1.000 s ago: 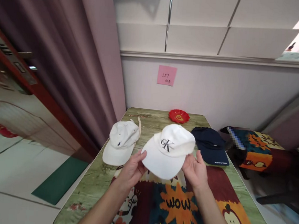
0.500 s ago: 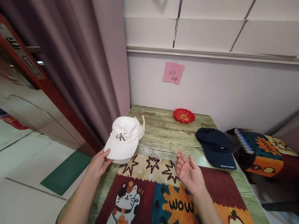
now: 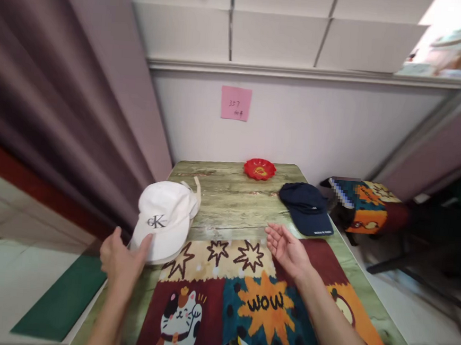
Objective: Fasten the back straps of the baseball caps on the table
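A white cap (image 3: 167,212) with dark "CK" letters sits at the left side of the table, its brim facing me. My left hand (image 3: 124,257) is at that brim, thumb spread wide from the fingers. The thumb overlaps the brim's edge; whether it touches I cannot tell. Over the patterned mat (image 3: 206,277) hovers my right hand (image 3: 286,251), palm up, fingers loosely bent and holding nothing. Beyond it, to the right, a navy blue cap (image 3: 307,208) lies near the table's right edge.
At the far end of the wood-patterned table (image 3: 228,196) stands a red scalloped dish (image 3: 259,169). A pink note (image 3: 236,104) is stuck on the wall behind. Purple curtains (image 3: 78,75) hang at left, and a covered stool (image 3: 367,207) stands beyond the right edge.
My left hand has opened from its pinch on the white cap's brim, and the cap now sits nearer the table's left edge. The view has turned rightward. My right hand stays open.
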Demonstrator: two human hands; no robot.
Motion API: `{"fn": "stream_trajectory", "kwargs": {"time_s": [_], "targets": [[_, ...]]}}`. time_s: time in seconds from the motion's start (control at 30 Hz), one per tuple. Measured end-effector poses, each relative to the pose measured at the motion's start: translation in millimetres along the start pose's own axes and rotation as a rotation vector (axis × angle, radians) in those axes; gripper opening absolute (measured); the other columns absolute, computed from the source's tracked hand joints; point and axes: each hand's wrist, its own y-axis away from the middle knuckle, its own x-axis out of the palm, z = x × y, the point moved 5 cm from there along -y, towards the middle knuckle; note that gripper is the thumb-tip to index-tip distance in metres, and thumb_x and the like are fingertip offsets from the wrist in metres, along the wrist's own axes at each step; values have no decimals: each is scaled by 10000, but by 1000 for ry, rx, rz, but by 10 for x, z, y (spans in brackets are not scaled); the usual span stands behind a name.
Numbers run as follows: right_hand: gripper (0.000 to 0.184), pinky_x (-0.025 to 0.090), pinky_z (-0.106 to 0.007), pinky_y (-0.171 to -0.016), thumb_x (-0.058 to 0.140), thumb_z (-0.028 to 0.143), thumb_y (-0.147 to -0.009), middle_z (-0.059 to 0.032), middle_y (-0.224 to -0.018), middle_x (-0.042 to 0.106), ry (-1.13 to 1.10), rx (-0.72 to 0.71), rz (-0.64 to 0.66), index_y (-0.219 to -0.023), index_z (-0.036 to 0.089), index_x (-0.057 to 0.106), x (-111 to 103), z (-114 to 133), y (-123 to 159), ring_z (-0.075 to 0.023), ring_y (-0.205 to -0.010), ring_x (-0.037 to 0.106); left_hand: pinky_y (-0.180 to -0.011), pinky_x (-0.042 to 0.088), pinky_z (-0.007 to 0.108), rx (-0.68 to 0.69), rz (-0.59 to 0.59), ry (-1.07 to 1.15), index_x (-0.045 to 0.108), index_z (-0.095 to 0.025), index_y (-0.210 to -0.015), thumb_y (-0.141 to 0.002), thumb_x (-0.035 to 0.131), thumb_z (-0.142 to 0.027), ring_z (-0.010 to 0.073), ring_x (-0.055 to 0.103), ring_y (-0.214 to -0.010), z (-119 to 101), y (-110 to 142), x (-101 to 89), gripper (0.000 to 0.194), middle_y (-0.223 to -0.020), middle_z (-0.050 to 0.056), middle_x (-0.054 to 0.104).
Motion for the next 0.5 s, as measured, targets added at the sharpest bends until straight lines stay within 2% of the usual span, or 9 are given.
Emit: {"fn": "stream_trajectory", "kwargs": {"time_s": [0.07,0.13,0.2,0.23,0.3,0.37,0.5], "targets": [[255,550,-234,-650,659,371,-879,-65,-913,767,248,-190,-144,-1030,169,692,-133,334,-67,-128,-704,693,-1131,228,624,168,-30,-147,253,-137,-1558,-794,554,-672,460,226,-1459,-278,79,60,980,-1593,283,199],[283,525,-266,-658,667,412,-845,-74,-874,758,562,-448,-324,-973,161,698,-244,788,-101,-155,-694,671,-1110,224,656,272,-18,-228,233,-156,-1566,-803,504,-711,475,223,-1457,-468,156,186,982,-1599,291,175],[295,511,-317,-739,652,431,-839,-84,-884,754,913,-688,-523,-969,172,705,-312,1260,-101,-200,-767,672,-1083,223,691,292,38,-284,205,-151,-1571,-818,455,-726,486,217,-1454,-522,206,349,980,-1588,313,180],[286,499,-339,-782,643,430,-842,-86,-896,754,1084,-761,-625,-971,183,708,-339,1468,-106,-220,-810,675,-1072,225,702,289,63,-306,199,-141,-1571,-827,430,-728,489,212,-1454,-511,221,425,976,-1582,324,185],[262,478,-357,-824,619,416,-863,-78,-923,753,1347,-789,-766,-996,207,706,-395,1795,-168,-240,-861,679,-1062,232,707,291,92,-335,202,-121,-1567,-836,393,-730,492,208,-1454,-459,236,537,970,-1571,342,192],[259,468,-357,-837,599,413,-886,-76,-973,747,1537,-723,-829,-1030,219,695,-447,2006,-285,-249,-915,678,-1066,226,703,306,72,-344,205,-116,-1564,-840,364,-735,491,200,-1458,-411,238,579,966,-1572,346,185],[398,461,-368,-874,621,480,-879,-142,-1157,689,1817,-483,-865,-1150,191,654,-521,2123,-583,-282,-1067,643,-1069,227,696,311,56,-345,203,-123,-1563,-834,330,-753,487,214,-1455,-396,239,571,971,-1571,342,196]]}}
